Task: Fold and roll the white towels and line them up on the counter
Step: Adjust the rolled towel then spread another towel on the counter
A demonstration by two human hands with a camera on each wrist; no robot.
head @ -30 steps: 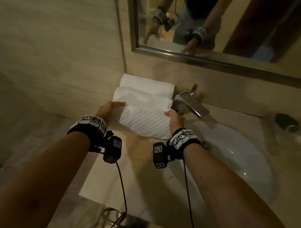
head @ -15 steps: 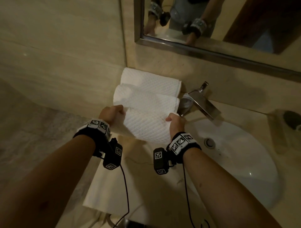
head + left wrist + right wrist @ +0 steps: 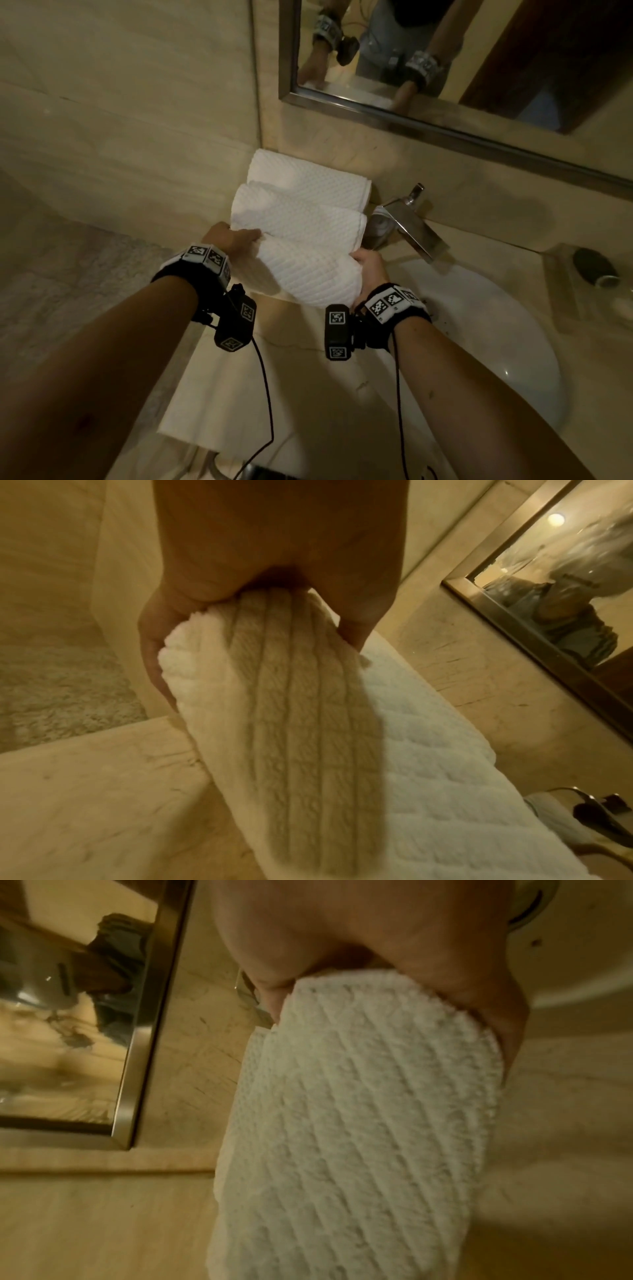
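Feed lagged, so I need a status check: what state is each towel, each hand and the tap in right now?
Back towel: rolled, against the wall.
Middle towel: rolled, beside the back one.
Front towel: rolled, gripped at both ends.
Left hand: curled round the front towel's left end.
Right hand: curled round its right end.
Tap: no water visible.

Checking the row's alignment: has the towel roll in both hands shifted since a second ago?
No. The held roll still lies against the middle roll, its right end just left of the faucet, as before.
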